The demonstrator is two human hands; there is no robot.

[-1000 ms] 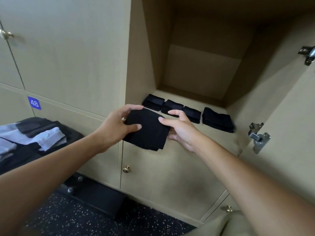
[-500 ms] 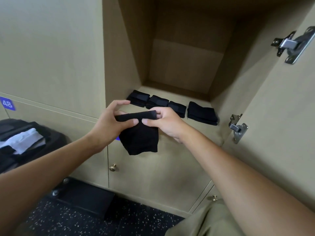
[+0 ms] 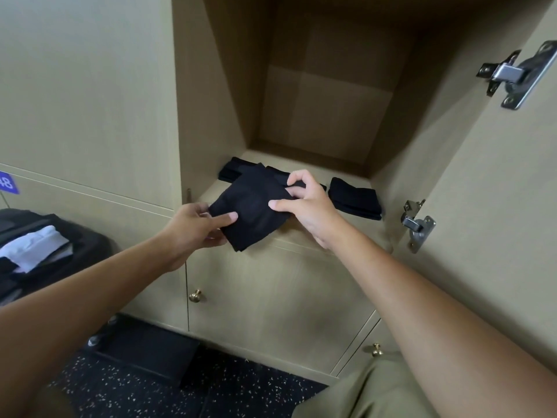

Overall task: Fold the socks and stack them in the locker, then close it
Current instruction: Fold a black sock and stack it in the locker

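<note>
A folded black sock (image 3: pixel 251 212) is held flat in front of the open locker (image 3: pixel 328 116), just above its front edge. My left hand (image 3: pixel 193 227) pinches the sock's near left corner between thumb and fingers. Gripping its right edge is my right hand (image 3: pixel 304 203), thumb on top. Behind it, folded black socks lie in a row on the locker floor: one pile at the left (image 3: pixel 233 170), another at the right (image 3: pixel 355 199). The middle ones are mostly hidden by the held sock and my right hand.
The locker door (image 3: pixel 497 191) stands open on the right, with metal hinges (image 3: pixel 417 226) on its inner face. An open dark suitcase (image 3: pixel 45 245) with light and dark clothes sits at the lower left. Closed lockers with brass knobs (image 3: pixel 195 295) lie below.
The sock hung down from both hands half a second ago; now it is lifted flat and moved forward over the locker's front edge.
</note>
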